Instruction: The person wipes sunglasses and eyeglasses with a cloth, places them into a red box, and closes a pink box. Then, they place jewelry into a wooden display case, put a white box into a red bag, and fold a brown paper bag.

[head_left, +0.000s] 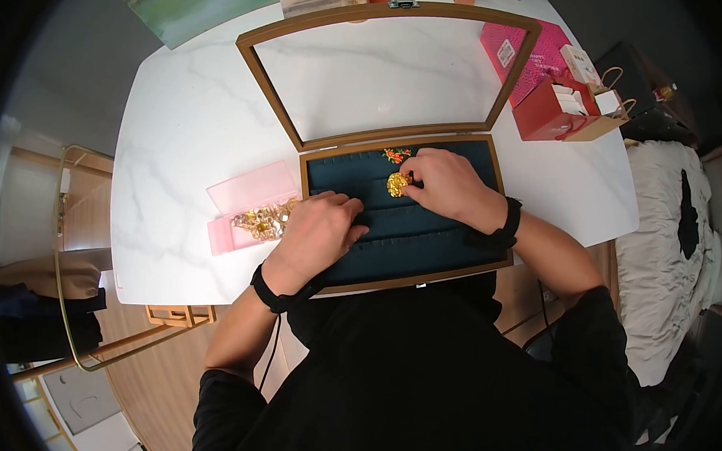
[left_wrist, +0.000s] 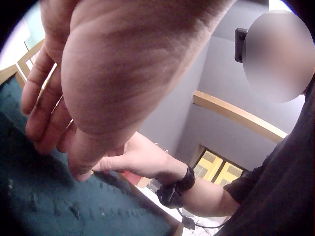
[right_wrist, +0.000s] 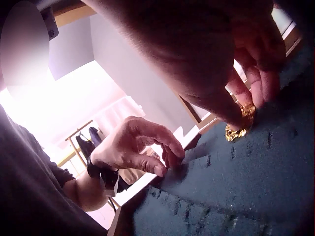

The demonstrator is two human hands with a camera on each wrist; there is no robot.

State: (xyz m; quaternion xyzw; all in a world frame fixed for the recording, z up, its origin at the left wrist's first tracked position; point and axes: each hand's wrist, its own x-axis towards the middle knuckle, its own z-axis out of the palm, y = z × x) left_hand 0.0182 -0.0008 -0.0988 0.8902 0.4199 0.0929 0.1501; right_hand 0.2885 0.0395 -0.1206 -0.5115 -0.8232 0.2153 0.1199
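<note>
A wooden display box (head_left: 504,217) lies with its glass-panelled lid (head_left: 289,106) raised; its dark teal padding (head_left: 429,254) has rows of small slits. My right hand (head_left: 451,185) pinches a round, crinkled gold ornament (head_left: 397,185) between thumb and fingers, right at the padding in an upper row. Just behind it sits a red and orange flower-like ornament (head_left: 395,154) with bits of green. My left hand (head_left: 321,228) rests over the box's left part, palm down with fingers loosely bent and nothing between them; in the right wrist view its fingertips (right_wrist: 158,169) are close to the padding.
Left of the box, a pink case (head_left: 223,235) with its lid folded back holds several gold pieces of jewellery (head_left: 266,221). At the back right stand a magenta box (head_left: 524,58) and a red box (head_left: 540,119) beside a paper bag. Pictures line the table's far edge.
</note>
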